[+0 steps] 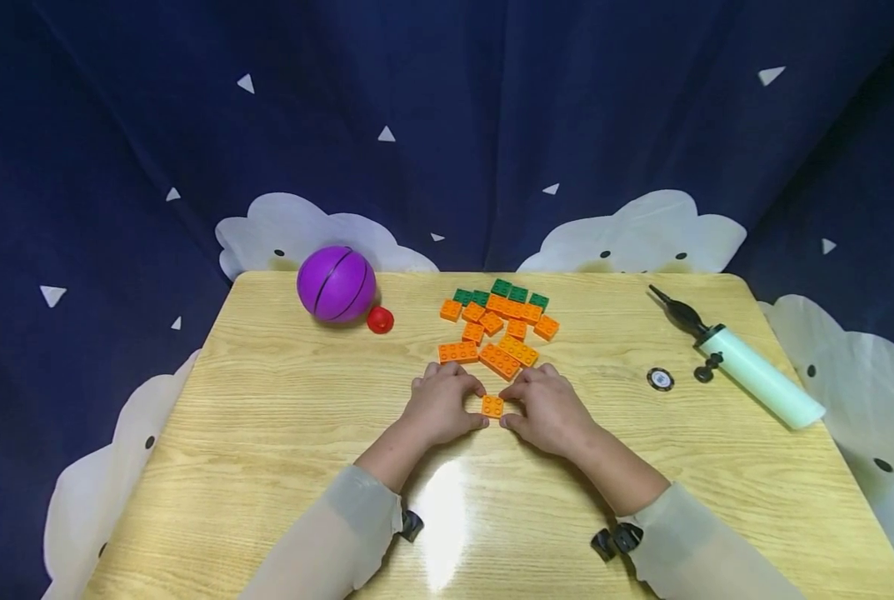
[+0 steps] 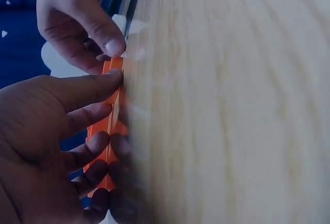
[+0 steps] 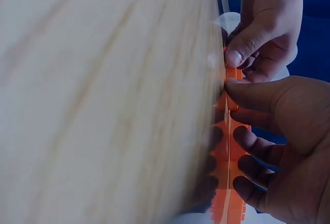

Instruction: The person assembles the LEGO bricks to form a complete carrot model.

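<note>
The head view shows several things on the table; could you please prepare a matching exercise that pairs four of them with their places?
Things
1. Square orange studded plastic brick
2. Purple ball with black lines
3. Pale green cylinder with a black end
4. Dark green studded plastic bricks

Places
A. On the right side of the wood-grain table
B. Along the far side of the grouped orange bricks
C. Between the left hand and the right hand
D. Beside a small red object

Pairs: 1-C, 2-D, 3-A, 4-B
</note>
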Demonstrator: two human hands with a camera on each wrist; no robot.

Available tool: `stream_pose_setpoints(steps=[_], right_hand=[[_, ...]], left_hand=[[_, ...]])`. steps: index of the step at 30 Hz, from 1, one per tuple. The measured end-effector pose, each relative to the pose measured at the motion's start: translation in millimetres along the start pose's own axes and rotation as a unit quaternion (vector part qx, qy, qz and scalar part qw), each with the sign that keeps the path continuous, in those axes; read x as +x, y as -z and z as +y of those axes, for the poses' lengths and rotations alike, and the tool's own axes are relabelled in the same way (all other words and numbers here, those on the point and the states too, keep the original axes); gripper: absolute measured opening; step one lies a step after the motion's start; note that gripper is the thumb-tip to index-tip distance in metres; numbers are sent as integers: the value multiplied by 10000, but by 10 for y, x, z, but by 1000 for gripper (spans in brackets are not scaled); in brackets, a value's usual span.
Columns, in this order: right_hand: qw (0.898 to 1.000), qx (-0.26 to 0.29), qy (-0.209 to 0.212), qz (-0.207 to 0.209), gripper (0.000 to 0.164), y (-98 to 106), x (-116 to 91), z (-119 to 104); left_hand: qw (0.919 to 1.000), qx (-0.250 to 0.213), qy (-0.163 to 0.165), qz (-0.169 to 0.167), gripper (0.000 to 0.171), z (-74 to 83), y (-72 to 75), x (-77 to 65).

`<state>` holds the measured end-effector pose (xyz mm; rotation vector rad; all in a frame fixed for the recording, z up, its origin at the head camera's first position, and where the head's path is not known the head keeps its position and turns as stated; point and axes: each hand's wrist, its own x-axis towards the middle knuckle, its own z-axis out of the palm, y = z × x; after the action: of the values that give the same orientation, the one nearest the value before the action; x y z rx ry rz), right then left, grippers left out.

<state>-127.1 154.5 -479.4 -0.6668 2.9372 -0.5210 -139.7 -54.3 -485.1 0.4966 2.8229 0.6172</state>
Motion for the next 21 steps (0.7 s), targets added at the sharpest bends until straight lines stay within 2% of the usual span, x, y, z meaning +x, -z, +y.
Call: stream_pose_setpoints(steps=[9, 14, 21], right_hand=[[9998, 193, 24, 6, 33, 43, 20, 45], [9988, 419, -105, 237, 28, 96, 63, 79], [9985, 288, -248, 405, 40, 116, 146, 120]], left_hand=[[9997, -218, -53, -12, 35, -47, -14, 27], [9996, -274, -34, -7, 35, -54, -11, 37], [9995, -297, 29, -49, 35, -65, -14, 55]])
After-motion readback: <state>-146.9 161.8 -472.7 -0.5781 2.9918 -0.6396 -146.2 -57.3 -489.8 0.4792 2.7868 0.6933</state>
